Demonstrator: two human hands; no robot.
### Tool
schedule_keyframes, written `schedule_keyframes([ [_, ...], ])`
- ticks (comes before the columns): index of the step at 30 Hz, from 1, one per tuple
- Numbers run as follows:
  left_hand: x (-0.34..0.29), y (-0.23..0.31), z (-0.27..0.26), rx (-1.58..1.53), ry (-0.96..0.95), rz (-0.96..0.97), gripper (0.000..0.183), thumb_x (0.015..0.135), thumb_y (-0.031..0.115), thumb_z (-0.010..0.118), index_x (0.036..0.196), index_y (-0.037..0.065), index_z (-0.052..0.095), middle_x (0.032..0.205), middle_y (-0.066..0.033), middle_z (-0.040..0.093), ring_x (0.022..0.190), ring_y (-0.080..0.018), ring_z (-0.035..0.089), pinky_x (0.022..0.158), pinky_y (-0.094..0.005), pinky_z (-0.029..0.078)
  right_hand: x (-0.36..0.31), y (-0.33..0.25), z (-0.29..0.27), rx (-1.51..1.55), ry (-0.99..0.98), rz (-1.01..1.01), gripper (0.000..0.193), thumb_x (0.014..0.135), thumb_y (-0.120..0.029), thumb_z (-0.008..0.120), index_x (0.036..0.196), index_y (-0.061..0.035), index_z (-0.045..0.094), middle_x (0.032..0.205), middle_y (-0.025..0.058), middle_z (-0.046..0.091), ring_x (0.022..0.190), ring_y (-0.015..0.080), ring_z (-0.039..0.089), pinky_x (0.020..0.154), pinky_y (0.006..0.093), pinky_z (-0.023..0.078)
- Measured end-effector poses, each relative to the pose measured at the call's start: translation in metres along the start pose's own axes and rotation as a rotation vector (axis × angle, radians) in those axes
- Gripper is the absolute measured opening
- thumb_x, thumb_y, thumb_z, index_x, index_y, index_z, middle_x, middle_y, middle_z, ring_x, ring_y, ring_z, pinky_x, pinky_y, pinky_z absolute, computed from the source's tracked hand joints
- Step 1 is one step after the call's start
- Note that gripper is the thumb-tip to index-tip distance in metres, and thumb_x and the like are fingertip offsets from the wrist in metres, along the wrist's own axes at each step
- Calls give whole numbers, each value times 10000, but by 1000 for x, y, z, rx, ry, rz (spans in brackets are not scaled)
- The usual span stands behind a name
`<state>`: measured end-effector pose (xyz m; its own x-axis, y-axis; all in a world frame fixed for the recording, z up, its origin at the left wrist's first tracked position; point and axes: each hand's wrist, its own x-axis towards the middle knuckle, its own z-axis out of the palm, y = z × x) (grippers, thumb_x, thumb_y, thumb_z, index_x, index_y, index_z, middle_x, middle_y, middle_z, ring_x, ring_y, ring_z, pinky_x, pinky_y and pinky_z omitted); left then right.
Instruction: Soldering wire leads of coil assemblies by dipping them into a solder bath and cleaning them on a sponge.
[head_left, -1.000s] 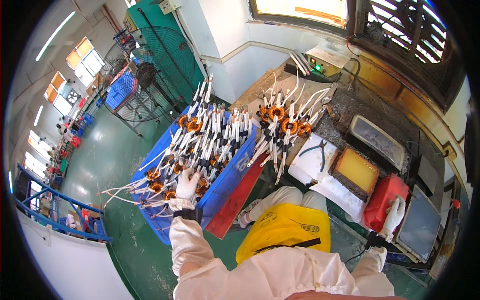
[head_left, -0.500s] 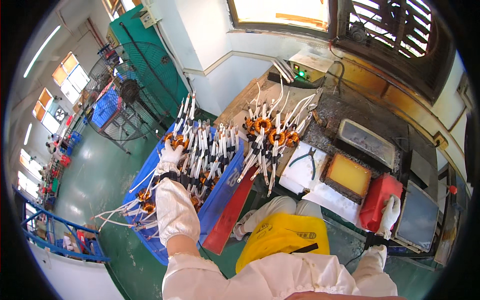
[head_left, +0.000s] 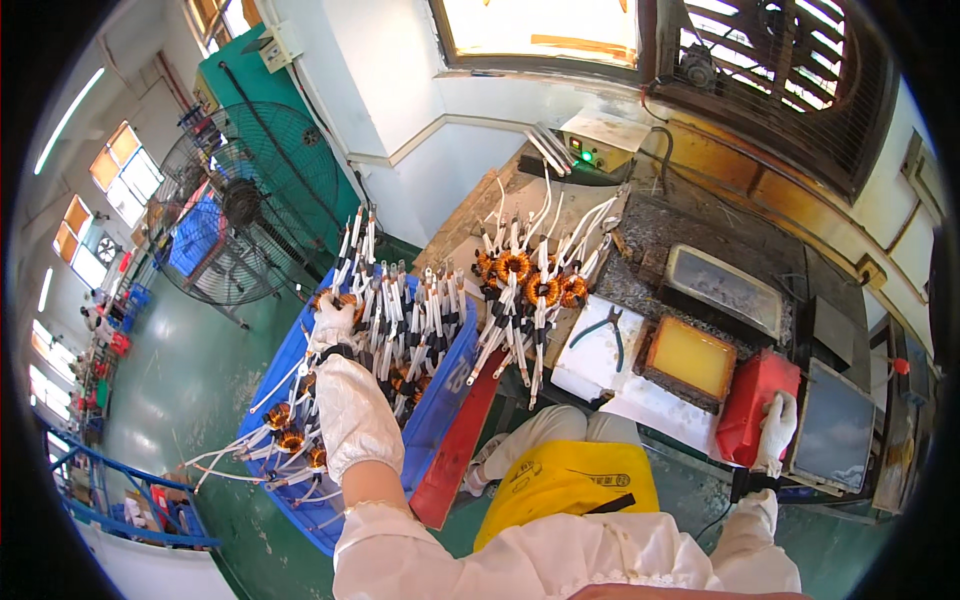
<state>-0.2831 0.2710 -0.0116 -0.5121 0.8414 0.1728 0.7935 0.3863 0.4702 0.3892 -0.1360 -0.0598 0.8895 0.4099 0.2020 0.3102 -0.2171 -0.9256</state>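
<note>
Blue long plastic bin (head_left: 458,378) left of centre, set slantwise over a green floor (head_left: 150,410) and crowded with copper-coloured ring coils (head_left: 289,442) with white-sleeved leads and black bands, some leads spilling over the near left rim. White-gloved left hand (head_left: 333,322) at the far left part of the bin, over the coils inside, fingers bent downward; fingertips partly hidden, so impossible to tell a closed grip from a mere touch. White-gloved right hand (head_left: 777,425) well apart, at the far right, laid along the right side of a red plastic box (head_left: 750,402), fingers slightly curled against that side; firm hold or light contact, impossible to tell. Between the two, on a worn workbench, a second bunch of copper-coloured ring coils (head_left: 512,268) just beyond the bin's right wall, leads pointing up and down. Nearer the red box, dark-handled pliers (head_left: 617,350) with handles spread, lying on a white sheet, then a dark-rimmed square tray of yellow material (head_left: 690,357) just left of the box. Behind that, a rectangular metal-rimmed tray with a grey surface (head_left: 725,290). Across the lap, bright yellow cloth (head_left: 575,485).
</note>
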Motion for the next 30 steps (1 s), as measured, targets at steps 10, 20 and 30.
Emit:
schedule_keyframes([
  [10,-13,-2,-4,38,87,26,427,703,368,622,1052,127,579,862,-178,652,820,-341,632,749,-407,490,-1,-10,2,-5,-9,8,181,905,-192,488,969,-47,576,638,6,539,429,36,376,392,200,309],
  [20,-16,-6,-45,-391,327,87,282,727,301,660,909,91,610,927,-144,537,809,-299,555,750,-409,447,-2,-3,1,9,-31,-15,152,904,-184,493,948,-57,564,635,-2,529,432,28,366,388,193,291],
  [30,-179,103,-120,-636,95,715,143,711,39,682,784,17,561,795,-62,487,753,-175,498,690,-290,411,0,-9,-3,-19,-43,19,155,896,-182,497,934,-53,573,672,4,545,483,40,406,418,201,325],
])
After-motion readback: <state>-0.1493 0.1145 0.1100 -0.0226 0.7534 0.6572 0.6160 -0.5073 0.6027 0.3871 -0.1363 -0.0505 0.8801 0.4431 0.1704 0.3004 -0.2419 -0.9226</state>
